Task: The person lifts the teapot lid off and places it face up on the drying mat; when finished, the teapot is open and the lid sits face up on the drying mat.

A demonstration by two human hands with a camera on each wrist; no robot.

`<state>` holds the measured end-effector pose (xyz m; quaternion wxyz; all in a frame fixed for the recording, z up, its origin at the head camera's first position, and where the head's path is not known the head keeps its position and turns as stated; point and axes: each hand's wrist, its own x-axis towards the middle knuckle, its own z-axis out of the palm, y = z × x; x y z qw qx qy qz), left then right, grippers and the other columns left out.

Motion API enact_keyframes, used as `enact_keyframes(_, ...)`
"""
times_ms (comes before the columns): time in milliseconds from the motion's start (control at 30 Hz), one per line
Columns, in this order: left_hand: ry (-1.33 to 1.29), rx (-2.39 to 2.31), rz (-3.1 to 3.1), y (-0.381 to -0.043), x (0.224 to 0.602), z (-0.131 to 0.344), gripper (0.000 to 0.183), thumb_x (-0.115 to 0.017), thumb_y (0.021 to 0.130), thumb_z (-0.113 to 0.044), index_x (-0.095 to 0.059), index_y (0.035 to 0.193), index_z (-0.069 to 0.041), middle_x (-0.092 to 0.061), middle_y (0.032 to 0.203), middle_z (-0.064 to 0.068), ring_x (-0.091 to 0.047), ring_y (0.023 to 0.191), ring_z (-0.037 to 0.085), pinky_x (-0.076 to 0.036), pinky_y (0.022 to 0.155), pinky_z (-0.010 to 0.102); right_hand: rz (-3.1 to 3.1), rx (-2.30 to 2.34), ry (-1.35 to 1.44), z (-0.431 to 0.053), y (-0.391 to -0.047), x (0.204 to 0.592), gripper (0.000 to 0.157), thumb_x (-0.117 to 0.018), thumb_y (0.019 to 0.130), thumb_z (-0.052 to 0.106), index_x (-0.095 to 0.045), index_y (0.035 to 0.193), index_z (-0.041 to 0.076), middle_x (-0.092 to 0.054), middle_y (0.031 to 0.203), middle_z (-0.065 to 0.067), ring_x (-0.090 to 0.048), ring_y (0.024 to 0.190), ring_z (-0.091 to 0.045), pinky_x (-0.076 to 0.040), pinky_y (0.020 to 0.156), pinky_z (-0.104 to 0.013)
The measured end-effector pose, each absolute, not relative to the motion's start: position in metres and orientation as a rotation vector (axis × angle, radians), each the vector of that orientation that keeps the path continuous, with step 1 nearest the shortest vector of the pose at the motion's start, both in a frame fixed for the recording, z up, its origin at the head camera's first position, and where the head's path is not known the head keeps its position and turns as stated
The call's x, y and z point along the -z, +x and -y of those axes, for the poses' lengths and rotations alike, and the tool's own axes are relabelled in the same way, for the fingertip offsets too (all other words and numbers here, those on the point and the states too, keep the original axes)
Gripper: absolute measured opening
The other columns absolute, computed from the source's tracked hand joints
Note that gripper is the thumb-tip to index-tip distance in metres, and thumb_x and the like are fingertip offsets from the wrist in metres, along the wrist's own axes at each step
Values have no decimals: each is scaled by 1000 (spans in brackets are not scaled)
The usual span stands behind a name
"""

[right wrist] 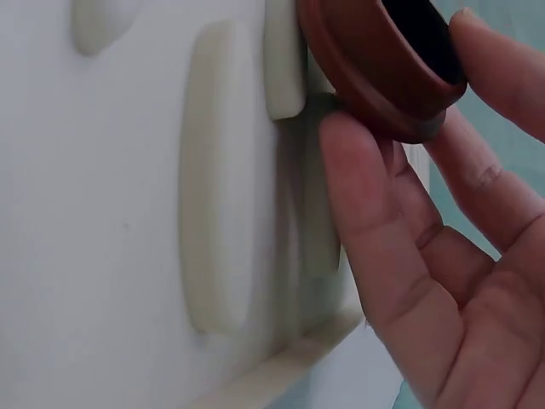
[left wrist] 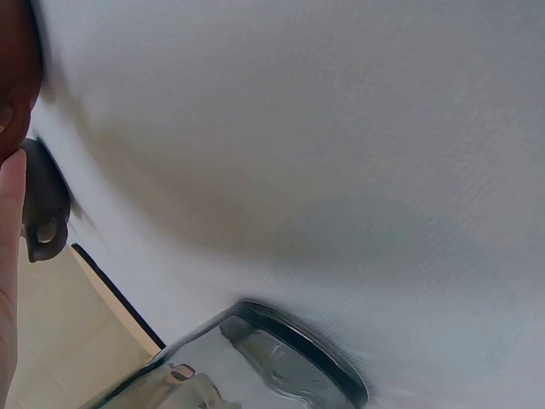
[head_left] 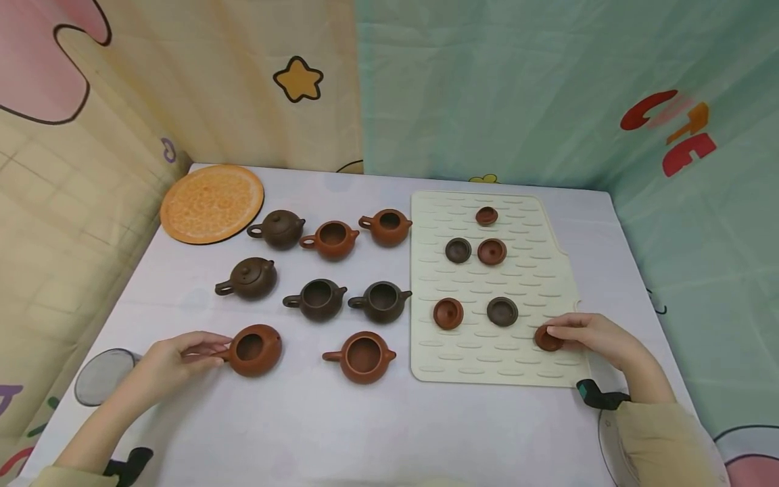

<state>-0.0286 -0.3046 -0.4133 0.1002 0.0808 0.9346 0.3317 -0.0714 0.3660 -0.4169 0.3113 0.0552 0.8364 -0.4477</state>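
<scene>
Gripping teapot (head_left: 262, 364), left hand (head_left: 173, 358) beside cup (head_left: 103, 379), perhaps glass

Red-brown teapot (head_left: 268, 352) I grip: looks like unglazed clay, smooth, dull sheen. Lid (right wrist: 375, 72) I pinch: same clay look, smooth, faint satin light along its edge. Dark teapots (head_left: 280, 235): smooth clay look, mostly matt. Pale mat (head_left: 475, 284): plastic or rubber, can't tell which; matt, raised rounded ribs. White table cover (left wrist: 298, 145): matt, finely textured close up. Clear vessel (left wrist: 255, 375): glossy, glass or hard plastic. Backdrop (head_left: 487, 81): matt cloth, softly creased. My sleeve (head_left: 660, 436): matt cloth.
</scene>
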Motion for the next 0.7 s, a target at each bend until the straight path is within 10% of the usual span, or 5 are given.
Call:
enact_keyframes(267, 230, -947, -2753, -28, 410, 304, 33, -80, 77, -1, -72, 109, -5, -76, 99, 8, -61, 83, -12, -54, 71, 14, -2273, 1141, 159, -360, -74, 414, 55, -62, 97, 29, -53, 132, -12, -66, 123, -13, -58, 92, 9, -53, 81, -20)
enact_keyframes(700, 316, -998, -2887, -40, 383, 307, 31, -75, 84, -4, -69, 114, -3, -74, 105, 14, -57, 88, -20, -49, 71, 5, -2456, 986, 140, -325, -103, 386, 64, -45, 103, 44, -42, 142, -7, -48, 139, -33, -56, 115, -44, -46, 94, -53)
